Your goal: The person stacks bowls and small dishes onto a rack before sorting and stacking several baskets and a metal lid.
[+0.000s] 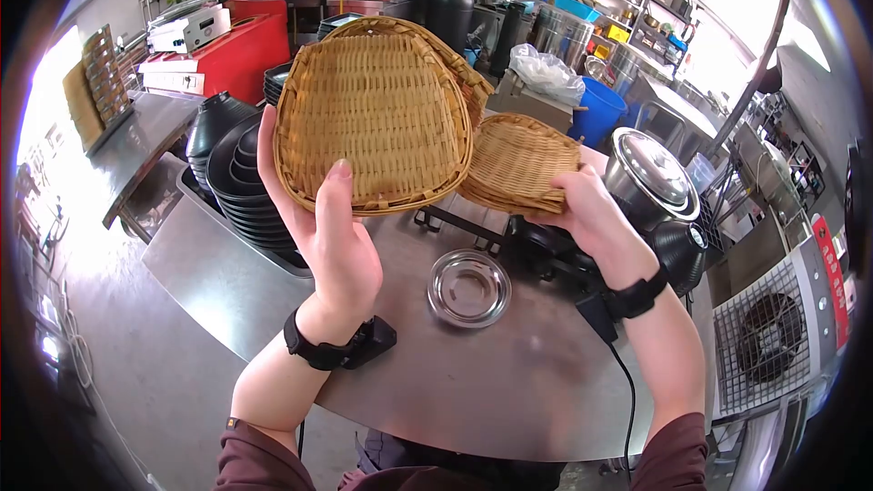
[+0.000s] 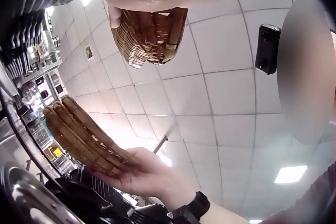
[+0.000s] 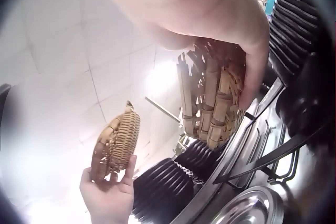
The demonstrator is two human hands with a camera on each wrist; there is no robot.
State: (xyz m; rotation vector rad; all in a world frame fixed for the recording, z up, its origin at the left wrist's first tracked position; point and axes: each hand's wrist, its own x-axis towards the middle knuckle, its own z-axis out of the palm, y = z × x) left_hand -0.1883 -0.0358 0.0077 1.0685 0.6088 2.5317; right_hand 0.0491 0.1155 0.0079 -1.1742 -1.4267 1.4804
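Note:
My left hand (image 1: 309, 184) holds a large flat wicker basket (image 1: 373, 118) upright in front of me, thumb on its woven face and fingers behind its left edge. A second wicker rim (image 1: 459, 68) shows just behind it. My right hand (image 1: 566, 205) grips a smaller stack of wicker baskets (image 1: 518, 162) at its lower right edge, tilted and close beside the large one. In the left wrist view the right hand (image 2: 147, 174) holds that stack (image 2: 79, 134). The right wrist view shows the left hand (image 3: 110, 195) with the large basket (image 3: 116, 142).
Below the hands a small steel dish (image 1: 469, 286) lies on the steel table (image 1: 509, 391). Stacked black bowls (image 1: 238, 184) stand at the left. A lidded steel pot (image 1: 650, 173) and a black ribbed bowl (image 1: 680, 250) are at the right. A blue bucket (image 1: 600, 109) stands behind.

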